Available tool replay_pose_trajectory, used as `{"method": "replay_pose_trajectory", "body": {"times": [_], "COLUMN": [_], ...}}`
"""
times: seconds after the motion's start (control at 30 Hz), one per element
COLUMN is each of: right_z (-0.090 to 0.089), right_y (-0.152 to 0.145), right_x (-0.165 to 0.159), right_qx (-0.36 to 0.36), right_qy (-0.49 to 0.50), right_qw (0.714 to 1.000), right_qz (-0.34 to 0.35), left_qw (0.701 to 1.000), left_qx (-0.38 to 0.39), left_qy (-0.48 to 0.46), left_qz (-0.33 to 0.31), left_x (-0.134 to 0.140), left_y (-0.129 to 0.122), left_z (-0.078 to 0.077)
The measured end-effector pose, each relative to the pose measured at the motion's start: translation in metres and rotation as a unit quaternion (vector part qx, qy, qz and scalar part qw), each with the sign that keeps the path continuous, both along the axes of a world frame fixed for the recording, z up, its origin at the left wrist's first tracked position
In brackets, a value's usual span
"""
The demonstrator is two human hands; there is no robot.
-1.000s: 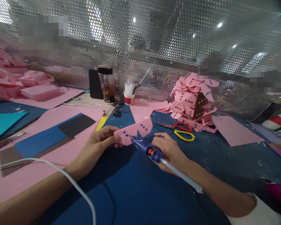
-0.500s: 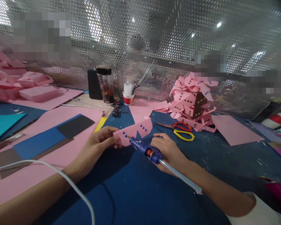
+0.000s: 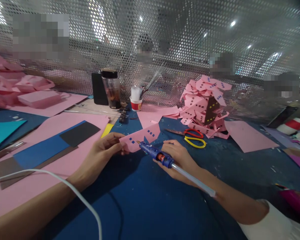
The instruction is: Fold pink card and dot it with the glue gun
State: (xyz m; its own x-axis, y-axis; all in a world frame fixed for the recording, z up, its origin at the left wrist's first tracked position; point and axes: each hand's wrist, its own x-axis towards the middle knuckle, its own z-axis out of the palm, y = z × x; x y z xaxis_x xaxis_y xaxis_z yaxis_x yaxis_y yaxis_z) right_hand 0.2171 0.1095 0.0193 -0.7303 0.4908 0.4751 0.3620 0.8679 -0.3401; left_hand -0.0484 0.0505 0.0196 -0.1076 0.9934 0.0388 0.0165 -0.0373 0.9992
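Note:
My left hand (image 3: 109,147) pinches the left end of a pink paper piece (image 3: 137,137), which has a notch in its lower edge and small blue squares on its face. Wrapped round a blue glue gun (image 3: 153,152) is my right hand (image 3: 180,156). The gun's nozzle points left at the paper, close to its blue squares; whether it touches cannot be made out. A long clear glue stick (image 3: 193,179) sticks out of the gun's back end. Scissors (image 3: 193,138) with red and yellow handles lie beyond my right hand.
A heap of dotted pink paper pieces (image 3: 202,106) stands at the back right. Blue card (image 3: 43,150) lies on pink sheets at left. A lidded jar (image 3: 112,91) and a paper cup (image 3: 136,104) stand by the perforated metal screen (image 3: 175,43). A white cable (image 3: 72,191) crosses my left forearm.
The glue gun's nozzle has drawn slightly away from the blue squares, to the right along the paper. Both hands keep their hold, and the whole view has shifted slightly.

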Motion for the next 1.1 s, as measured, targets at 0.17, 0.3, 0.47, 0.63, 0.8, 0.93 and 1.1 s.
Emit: {"method": "replay_pose_trajectory", "body": {"times": [0.17, 0.3, 0.47, 0.63, 0.8, 0.93, 1.1], "right_z": [0.014, 0.018, 0.016, 0.007, -0.005, -0.007, -0.003], "right_y": [-0.004, -0.004, -0.013, -0.031, -0.035, -0.033, -0.032], "right_x": [0.001, 0.006, 0.020, 0.034, 0.037, 0.039, 0.042], "right_qx": [-0.058, -0.132, -0.148, -0.160, -0.238, -0.277, -0.301], "right_qy": [0.037, 0.079, 0.110, 0.118, 0.140, 0.154, 0.158], "right_qw": [0.993, 0.975, 0.961, 0.955, 0.937, 0.927, 0.918], "right_qz": [-0.100, -0.162, -0.206, -0.219, -0.213, -0.200, -0.202], "left_qw": [1.000, 0.999, 0.999, 0.999, 0.999, 0.999, 0.998], "left_qx": [0.013, 0.013, 0.016, 0.026, 0.013, 0.015, 0.006], "left_qy": [0.002, 0.011, 0.004, 0.013, 0.013, 0.015, 0.020], "left_qz": [0.023, 0.038, 0.031, 0.033, 0.034, 0.039, 0.066], "left_x": [-0.004, -0.007, -0.010, -0.010, -0.009, -0.012, -0.015], "left_y": [0.003, 0.005, 0.006, 0.007, 0.007, 0.007, 0.009], "left_z": [0.002, 0.003, 0.002, 0.001, 0.001, -0.001, -0.005]}}
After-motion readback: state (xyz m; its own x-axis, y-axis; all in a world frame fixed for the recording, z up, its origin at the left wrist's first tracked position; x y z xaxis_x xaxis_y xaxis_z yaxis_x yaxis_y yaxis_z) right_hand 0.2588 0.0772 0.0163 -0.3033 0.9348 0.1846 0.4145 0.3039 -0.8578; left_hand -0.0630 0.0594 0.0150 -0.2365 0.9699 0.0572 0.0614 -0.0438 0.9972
